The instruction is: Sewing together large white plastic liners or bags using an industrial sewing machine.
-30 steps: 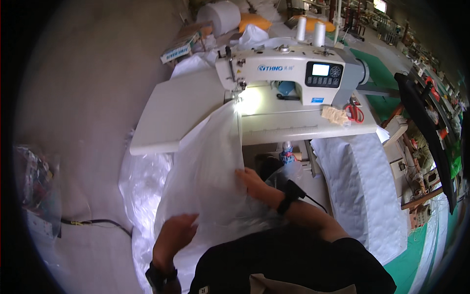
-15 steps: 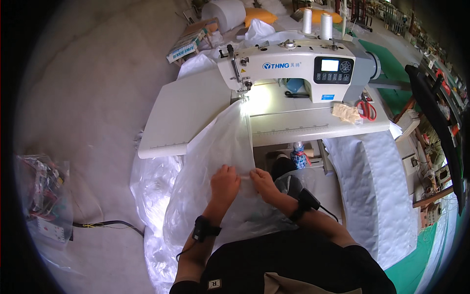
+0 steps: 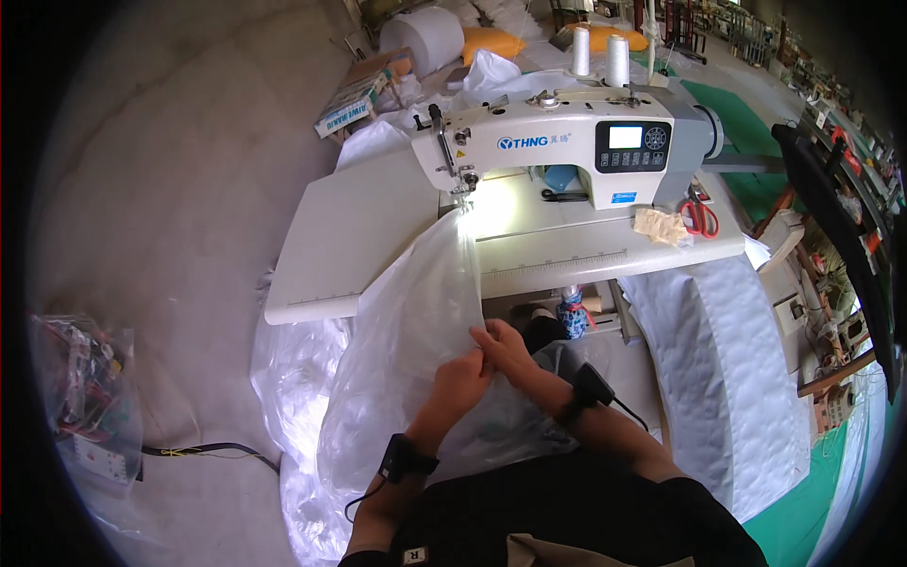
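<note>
A long sheet of clear plastic film (image 3: 406,340) runs from under the needle of a white sewing machine (image 3: 557,142) down over the front edge of the white table (image 3: 359,236) into my lap. My left hand (image 3: 460,383) and my right hand (image 3: 504,348) meet on the film's right edge, just below the table edge, and both pinch it. Each wrist carries a black band with a cable.
Red scissors (image 3: 699,215) and a crumpled cloth (image 3: 659,227) lie on the table's right end. Two thread cones (image 3: 598,55) stand behind the machine. A quilted white strip (image 3: 718,369) hangs at the right. More film is piled on the floor (image 3: 283,378); a bag of parts (image 3: 85,397) lies at the left.
My left hand has come up from low on the film to the right edge, where it now meets my right hand. The view has moved closer to the machine.
</note>
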Available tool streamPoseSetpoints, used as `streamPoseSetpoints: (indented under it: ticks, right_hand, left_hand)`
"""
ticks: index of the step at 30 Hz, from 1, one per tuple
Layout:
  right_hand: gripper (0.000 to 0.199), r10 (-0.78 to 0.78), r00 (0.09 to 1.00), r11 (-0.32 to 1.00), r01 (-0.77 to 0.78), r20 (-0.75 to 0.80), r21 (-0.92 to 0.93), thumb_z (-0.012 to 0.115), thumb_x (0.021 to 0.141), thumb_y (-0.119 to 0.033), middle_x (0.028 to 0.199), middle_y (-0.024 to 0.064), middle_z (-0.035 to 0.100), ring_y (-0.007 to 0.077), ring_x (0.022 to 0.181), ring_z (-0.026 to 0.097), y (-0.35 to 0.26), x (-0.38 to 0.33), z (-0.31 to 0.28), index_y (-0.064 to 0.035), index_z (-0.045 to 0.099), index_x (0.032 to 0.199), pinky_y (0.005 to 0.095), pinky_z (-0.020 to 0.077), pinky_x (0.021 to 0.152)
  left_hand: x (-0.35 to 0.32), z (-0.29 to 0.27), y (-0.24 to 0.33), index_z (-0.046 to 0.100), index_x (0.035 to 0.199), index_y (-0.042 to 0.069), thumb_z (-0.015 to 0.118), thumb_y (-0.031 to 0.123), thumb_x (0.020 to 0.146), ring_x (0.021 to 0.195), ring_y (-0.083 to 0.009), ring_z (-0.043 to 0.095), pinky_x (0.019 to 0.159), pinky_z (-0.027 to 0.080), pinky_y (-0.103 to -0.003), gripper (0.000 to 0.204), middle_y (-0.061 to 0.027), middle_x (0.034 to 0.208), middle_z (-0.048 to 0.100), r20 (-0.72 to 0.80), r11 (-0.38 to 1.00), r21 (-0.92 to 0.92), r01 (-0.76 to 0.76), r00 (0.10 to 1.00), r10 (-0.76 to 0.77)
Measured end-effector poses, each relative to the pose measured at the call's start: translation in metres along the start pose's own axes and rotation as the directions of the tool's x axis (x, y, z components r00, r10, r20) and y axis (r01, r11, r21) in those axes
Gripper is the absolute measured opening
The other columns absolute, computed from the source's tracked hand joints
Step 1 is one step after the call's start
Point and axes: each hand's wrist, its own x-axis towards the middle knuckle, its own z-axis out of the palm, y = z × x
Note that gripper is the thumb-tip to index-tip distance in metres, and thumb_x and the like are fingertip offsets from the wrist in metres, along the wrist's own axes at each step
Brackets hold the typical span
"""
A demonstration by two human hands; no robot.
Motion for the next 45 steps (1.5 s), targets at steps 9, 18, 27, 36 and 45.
streamPoseSetpoints:
  ticks: [9,18,27,36,45]
  right_hand:
    - [0.066,-0.025,0.994,0.517,0.103,0.105,-0.85,0.048,0.086,-0.009,0.09,0.0254,0.068,0.0401,0.081,0.068,-0.049,0.004,0.008,0.0069,0.025,0.146,0.0465,0.0533,0.073]
    - [0.063,-0.216,0.955,0.187,0.247,0.205,-0.951,0.057,0.082,-0.011,0.072,0.0148,0.069,0.0289,0.063,0.07,-0.069,0.052,0.027,0.0175,0.038,0.135,0.0377,0.0543,0.056]
    - [0.058,-0.144,0.968,0.049,0.213,0.205,-0.976,0.057,0.083,-0.011,0.075,0.0132,0.071,0.0254,0.066,0.071,-0.091,0.108,0.029,0.0167,0.043,0.133,0.0358,0.0544,0.057]
    - [0.052,-0.196,0.957,-0.03,0.215,0.216,-0.976,0.057,0.086,-0.011,0.073,0.0106,0.07,0.0231,0.065,0.07,-0.087,0.165,0.027,0.0153,0.048,0.129,0.0346,0.052,0.053]
    - [0.026,-0.251,0.962,0.188,0.157,0.107,-0.97,0.055,0.086,-0.008,0.081,0.0176,0.071,0.0321,0.076,0.072,-0.097,0.191,0.038,0.0075,0.056,0.107,0.0401,0.0561,0.063]
  left_hand:
    - [-0.023,-0.054,-0.024,0.067,0.103,0.004,0.061,0.024,0.092,0.081,-0.0334,0.069,0.076,0.053,-0.042,0.023,-0.0178,0.088,0.07,-0.093,0.958,-0.275,0.084,0.989,-0.113]
    - [0.057,-0.061,-0.152,0.052,0.136,0.009,0.055,0.033,0.096,0.131,-0.0402,0.043,0.109,0.032,-0.051,0.047,-0.0193,0.141,0.048,-0.403,0.977,0.192,0.09,0.915,-0.005]
    - [0.126,-0.073,-0.182,0.054,0.135,0.012,0.049,0.035,0.098,0.133,-0.0379,0.04,0.109,0.029,-0.056,0.044,-0.0135,0.146,0.045,-0.381,0.891,0.427,0.152,0.924,0.025]
    - [0.186,-0.082,-0.214,0.051,0.137,0.011,0.042,0.035,0.101,0.137,-0.0375,0.036,0.111,0.027,-0.055,0.045,-0.0113,0.148,0.042,-0.346,0.863,0.42,0.282,0.929,-0.135]
    - [0.244,-0.106,-0.211,0.052,0.135,0.014,0.046,0.035,0.098,0.137,-0.0381,0.037,0.109,0.031,-0.056,0.043,-0.0106,0.147,0.043,-0.383,0.831,0.34,0.44,0.872,-0.305]
